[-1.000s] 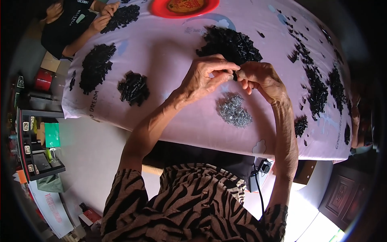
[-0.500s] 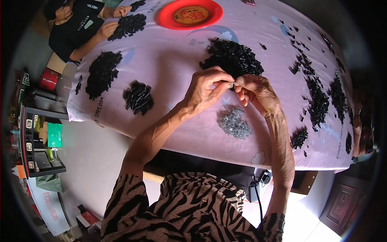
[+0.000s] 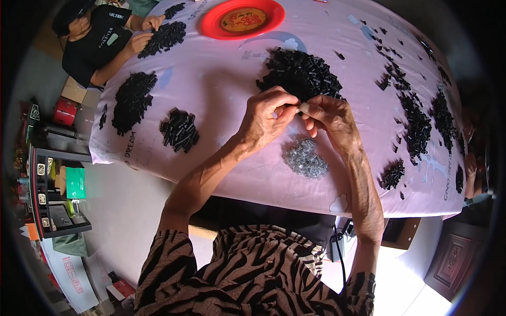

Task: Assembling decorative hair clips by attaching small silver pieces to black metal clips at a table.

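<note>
Several heaps of short black tubes (image 3: pixel 179 130) at left on the cloth-covered bench (image 3: pixel 242 181); left hand (image 3: pixel 266 117), fingers pinching a tiny piece (image 3: pixel 299 107), kind unclear; black heap (image 3: pixel 300 71) beyond, glossy clear pieces (image 3: pixel 305 159) nearer, apparently for easy reach; right hand (image 3: pixel 334 118), fingers pinched at the same piece, likely for steadiness; scattered tubes (image 3: pixel 415 124) rightmost.

Heaped black pieces (image 3: pixel 303 71) lie beyond 1 silvery pile (image 3: pixel 305 159).
</note>
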Tool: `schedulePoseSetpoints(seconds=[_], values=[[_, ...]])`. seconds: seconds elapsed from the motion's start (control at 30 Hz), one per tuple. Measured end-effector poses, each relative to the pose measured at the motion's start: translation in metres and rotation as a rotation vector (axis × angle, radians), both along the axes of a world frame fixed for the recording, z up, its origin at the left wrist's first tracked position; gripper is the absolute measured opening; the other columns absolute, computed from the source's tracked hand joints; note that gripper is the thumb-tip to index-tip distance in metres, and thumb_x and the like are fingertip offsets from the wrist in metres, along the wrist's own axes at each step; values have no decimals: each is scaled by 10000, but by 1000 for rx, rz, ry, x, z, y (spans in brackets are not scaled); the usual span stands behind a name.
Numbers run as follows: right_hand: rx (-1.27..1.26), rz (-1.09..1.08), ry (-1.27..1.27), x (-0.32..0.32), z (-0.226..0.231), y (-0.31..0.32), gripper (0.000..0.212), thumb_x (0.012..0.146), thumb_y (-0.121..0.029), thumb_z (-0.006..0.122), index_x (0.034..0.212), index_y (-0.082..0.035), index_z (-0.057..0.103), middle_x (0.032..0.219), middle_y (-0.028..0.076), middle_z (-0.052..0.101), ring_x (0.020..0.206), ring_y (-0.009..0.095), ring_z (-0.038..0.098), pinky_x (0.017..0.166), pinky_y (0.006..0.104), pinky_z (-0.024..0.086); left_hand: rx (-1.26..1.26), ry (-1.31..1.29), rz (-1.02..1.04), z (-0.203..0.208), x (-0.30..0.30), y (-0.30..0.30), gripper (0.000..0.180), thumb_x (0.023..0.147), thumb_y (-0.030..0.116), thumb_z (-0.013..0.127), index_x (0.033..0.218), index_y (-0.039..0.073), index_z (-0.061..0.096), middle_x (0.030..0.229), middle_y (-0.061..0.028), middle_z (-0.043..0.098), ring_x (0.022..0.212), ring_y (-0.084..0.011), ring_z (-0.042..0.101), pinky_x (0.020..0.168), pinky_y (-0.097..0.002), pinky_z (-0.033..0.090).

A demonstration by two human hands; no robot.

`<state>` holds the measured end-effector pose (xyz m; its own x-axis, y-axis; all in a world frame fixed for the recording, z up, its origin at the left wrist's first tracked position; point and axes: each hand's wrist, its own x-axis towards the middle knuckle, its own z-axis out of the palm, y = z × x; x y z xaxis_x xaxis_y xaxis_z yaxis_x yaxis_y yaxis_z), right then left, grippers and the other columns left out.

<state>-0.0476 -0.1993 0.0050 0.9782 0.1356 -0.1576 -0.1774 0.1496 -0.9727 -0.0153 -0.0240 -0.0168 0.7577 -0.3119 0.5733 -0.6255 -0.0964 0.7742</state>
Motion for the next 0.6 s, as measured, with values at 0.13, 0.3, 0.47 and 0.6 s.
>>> schedulePoseSetpoints(seconds=[0.13, 0.3, 0.47, 0.6], values=[[-10, -44, -19, 0, -4, 6, 143, 873, -121, 639, 843, 19, 632, 706, 46, 613, 572, 92, 563, 497, 229, 468, 14, -59, 14, -4, 2, 2, 155, 743, -91, 656, 860, 4, 622, 766, -61, 586, 580, -107, 531, 496, -246, 436], [29, -56, -63, -1, -2, 7, 137, 871, -110, 639, 854, 26, 633, 704, 48, 615, 574, 95, 561, 495, 226, 462, 101, -11, 3, 1, 0, 5, 173, 761, -94, 662, 912, -13, 639, 828, -66, 612, 709, -120, 615, 616, -233, 524], [8, 8, -66, 2, -5, 2, 137, 863, -102, 653, 841, 33, 652, 674, 55, 622, 532, 100, 568, 447, 221, 468, 52, 203, -125, 9, -1, 11, 234, 780, -85, 653, 1005, -22, 647, 866, -66, 610, 746, -119, 617, 659, -233, 530], [9, 69, -36, 1, -3, -4, 140, 854, -107, 670, 828, 30, 663, 674, 64, 632, 502, 108, 575, 423, 221, 481, -37, 339, -301, 13, -1, 12, 253, 791, -84, 643, 1041, -42, 642, 868, -63, 604, 762, -123, 619, 639, -226, 522]])
